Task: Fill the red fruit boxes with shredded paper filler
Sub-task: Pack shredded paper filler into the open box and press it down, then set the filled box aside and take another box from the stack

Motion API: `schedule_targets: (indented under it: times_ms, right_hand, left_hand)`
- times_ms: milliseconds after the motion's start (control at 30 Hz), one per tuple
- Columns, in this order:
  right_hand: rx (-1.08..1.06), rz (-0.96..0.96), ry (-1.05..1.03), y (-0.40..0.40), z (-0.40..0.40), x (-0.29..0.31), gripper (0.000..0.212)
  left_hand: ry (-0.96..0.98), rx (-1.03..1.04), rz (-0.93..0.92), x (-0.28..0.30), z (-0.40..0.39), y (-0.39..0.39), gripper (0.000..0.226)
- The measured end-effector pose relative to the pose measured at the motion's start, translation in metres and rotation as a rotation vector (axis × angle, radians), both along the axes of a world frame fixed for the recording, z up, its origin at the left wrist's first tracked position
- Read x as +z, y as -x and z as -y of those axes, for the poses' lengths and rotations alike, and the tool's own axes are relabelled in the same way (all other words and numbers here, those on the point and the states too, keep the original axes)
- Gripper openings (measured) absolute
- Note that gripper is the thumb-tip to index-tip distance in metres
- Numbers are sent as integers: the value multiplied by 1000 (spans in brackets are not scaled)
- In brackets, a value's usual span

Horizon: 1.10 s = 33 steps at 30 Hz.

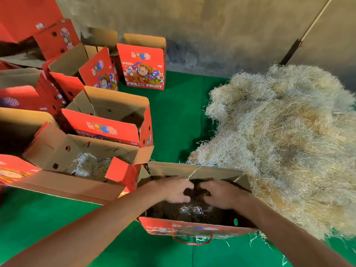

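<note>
An open red fruit box (194, 227) with a red cord handle stands on the green floor right in front of me. Both my hands reach down into it. My left hand (176, 190) and my right hand (219, 193) face each other with fingers and thumbs curled round a dark wad of shredded paper inside the box. A few pale strands (192, 210) show in the shadow below them. A large heap of shredded paper filler (285, 143) lies just to the right of the box.
To the left, an open box (57, 182) holds some filler (90, 166). Behind it stand several more open red fruit boxes (107, 124), one marked FRESH FRUIT (143, 68). Green mat (177, 116) lies between boxes and heap; a concrete wall (212, 26) is behind.
</note>
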State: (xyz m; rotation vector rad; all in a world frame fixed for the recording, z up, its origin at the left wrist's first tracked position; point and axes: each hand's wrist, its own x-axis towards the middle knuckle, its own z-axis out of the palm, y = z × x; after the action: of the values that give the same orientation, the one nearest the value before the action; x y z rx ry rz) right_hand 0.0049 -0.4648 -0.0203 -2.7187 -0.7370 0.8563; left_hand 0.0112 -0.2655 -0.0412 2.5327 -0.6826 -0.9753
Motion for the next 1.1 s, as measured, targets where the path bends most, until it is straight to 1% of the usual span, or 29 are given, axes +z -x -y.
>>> schedule_targets:
  times_ms: [33, 100, 167, 233, 333, 400, 467, 533, 567, 600, 667, 700, 733, 767, 800, 833, 867, 900, 967, 1000, 1100]
  right_hand:
    - [-41, -1, -64, 0, 3, 8, 16]
    - [-113, 9, -213, 7, 13, 23, 16]
    - [-207, 86, -329, 19, 22, 34, 21]
    - [-341, 204, -436, 30, 33, 39, 25]
    - [-505, 341, -599, 45, 46, 39, 23]
    - [-618, 409, -744, 55, 47, 35, 18]
    - [-683, 556, -814, 65, 49, 35, 18]
    - [-710, 695, -775, 70, 54, 37, 27]
    - [-734, 702, -752, 73, 55, 37, 34]
    - [-776, 664, -733, 74, 56, 38, 43]
    - [-862, 513, -687, 80, 56, 32, 57]
    - [-885, 447, -659, 81, 55, 29, 56]
    - [-899, 388, -636, 82, 54, 29, 48]
    - [-904, 358, -611, 81, 54, 27, 32]
    - [-907, 346, -567, 82, 53, 27, 12]
    - [-895, 355, -517, 82, 53, 26, 12]
    - [-886, 365, -460, 81, 53, 24, 24]
    - [-886, 357, -408, 82, 53, 24, 28]
    - [-869, 344, -306, 87, 53, 25, 25]
    - [-847, 352, -263, 88, 53, 26, 23]
    - [-789, 404, -196, 98, 57, 35, 23]
  left_hand:
    - [51, 23, 11, 7, 1, -1, 16]
    - [179, 101, 6, 21, 1, 2, 10]
    - [296, 202, -22, 32, -3, 8, 18]
    - [411, 288, 4, 43, -10, 15, 21]
    - [580, 359, 147, 55, -22, 33, 15]
    - [620, 410, 283, 59, -32, 46, 17]
    - [607, 447, 445, 59, -41, 58, 23]
    - [525, 455, 683, 58, -49, 66, 30]
    - [473, 461, 780, 57, -53, 68, 36]
    - [414, 473, 830, 55, -57, 70, 44]
    - [305, 473, 790, 52, -62, 76, 63]
    - [275, 454, 733, 51, -62, 78, 72]
    - [259, 432, 682, 50, -60, 79, 77]
    - [249, 417, 658, 49, -58, 78, 78]
    - [248, 417, 660, 49, -57, 76, 76]
    - [255, 430, 670, 50, -56, 72, 71]
    - [263, 447, 673, 51, -54, 67, 61]
    - [264, 453, 668, 53, -53, 64, 48]
    - [227, 418, 667, 51, -50, 61, 24]
    - [216, 399, 685, 50, -48, 61, 19]
    - [203, 353, 722, 55, -44, 62, 18]
